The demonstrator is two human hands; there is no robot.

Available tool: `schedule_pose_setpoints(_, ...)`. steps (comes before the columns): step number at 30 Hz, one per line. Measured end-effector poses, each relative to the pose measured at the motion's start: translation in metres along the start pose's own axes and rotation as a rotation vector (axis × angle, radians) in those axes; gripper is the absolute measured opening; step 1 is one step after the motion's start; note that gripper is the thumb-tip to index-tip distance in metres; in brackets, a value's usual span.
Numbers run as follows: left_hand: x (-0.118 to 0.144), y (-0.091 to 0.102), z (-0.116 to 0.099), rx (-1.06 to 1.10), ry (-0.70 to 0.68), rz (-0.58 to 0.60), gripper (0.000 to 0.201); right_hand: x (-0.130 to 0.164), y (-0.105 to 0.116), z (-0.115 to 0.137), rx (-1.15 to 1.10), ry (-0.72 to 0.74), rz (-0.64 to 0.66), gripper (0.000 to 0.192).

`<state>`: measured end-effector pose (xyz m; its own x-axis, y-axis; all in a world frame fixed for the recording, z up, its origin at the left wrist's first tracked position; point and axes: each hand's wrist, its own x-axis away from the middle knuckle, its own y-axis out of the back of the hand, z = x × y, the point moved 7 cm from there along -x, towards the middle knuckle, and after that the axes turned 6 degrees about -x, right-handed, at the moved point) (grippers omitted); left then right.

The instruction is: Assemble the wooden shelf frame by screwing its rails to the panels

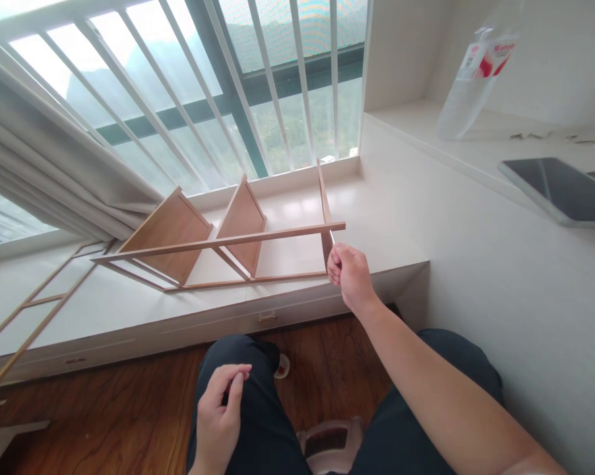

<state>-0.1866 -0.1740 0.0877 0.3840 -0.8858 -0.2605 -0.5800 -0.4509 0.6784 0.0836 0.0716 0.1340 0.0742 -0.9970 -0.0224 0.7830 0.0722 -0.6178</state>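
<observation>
A partly assembled wooden shelf frame lies on its side on the white window ledge, with brown panels set across its slats. My right hand is closed around a thin silver metal tool. Only the tool's slim shaft shows; its tip meets the frame's right end, at the joint of the long rail and end panel. Above my left thigh, my left hand has its fingers curled and the thumb pressed to them. Whatever may be inside is hidden. It is apart from the frame.
Another wooden ladder-like frame leans at the left. A grey curtain and white window bars stand behind the ledge. On the right shelf are a plastic bottle, a phone and small metal pieces.
</observation>
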Motion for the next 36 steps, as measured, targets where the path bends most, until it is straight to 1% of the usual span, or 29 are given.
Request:
schedule_pose_setpoints(7, 0.001, 0.001, 0.006, -0.007, 0.022, -0.009, 0.030, 0.000, 0.001, 0.002, 0.020, 0.028, -0.005, 0.043)
schedule_pose_setpoints(11, 0.002, 0.001, 0.005, -0.008, 0.012, -0.012, 0.029, -0.001, 0.002, 0.004, 0.014, 0.035, -0.004, 0.041)
schedule_pose_setpoints(16, 0.001, 0.003, 0.004, -0.024, -0.004, -0.025, 0.031, -0.002, 0.000, 0.004, 0.012, 0.028, 0.009, 0.044)
schedule_pose_setpoints(26, 0.003, 0.006, 0.007, -0.028, -0.043, -0.042, 0.026, -0.002, 0.003, -0.001, -0.004, 0.037, -0.033, 0.043)
schedule_pose_setpoints(36, 0.004, 0.011, 0.008, -0.041, -0.037, -0.071, 0.025, -0.002, 0.009, -0.007, -0.035, 0.019, -0.077, 0.046)
